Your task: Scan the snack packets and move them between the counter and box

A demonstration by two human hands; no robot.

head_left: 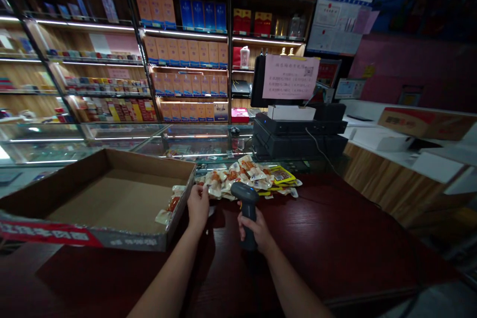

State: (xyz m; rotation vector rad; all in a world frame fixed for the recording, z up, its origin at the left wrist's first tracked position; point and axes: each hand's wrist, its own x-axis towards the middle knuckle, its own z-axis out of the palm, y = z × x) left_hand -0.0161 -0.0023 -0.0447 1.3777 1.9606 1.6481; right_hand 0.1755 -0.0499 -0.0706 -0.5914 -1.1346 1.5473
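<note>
My right hand (255, 228) is wrapped around the handle of a dark grey barcode scanner (244, 192), held upright above the table with its head towards the pile. Beside the box's right wall, my left hand (198, 207) has its fingers bent and pinched at the edge of a vacuum-sealed snack packet (213, 182). That packet lies at the left end of a heap of similar clear packets (244, 171) with orange-brown food inside. Yellow packets (282, 175) lie at the heap's right end. A shallow cardboard box (108, 236) stands to the left, with a few packets (172, 203) in its right corner.
Everything rests on a dark red wooden table (316, 248). Behind it are a glass display counter (186, 134) and a till monitor with a pink notice (288, 78) on a black cash drawer (298, 141). Shelves of boxed goods (186, 52) line the back wall. A carton (425, 121) sits at right.
</note>
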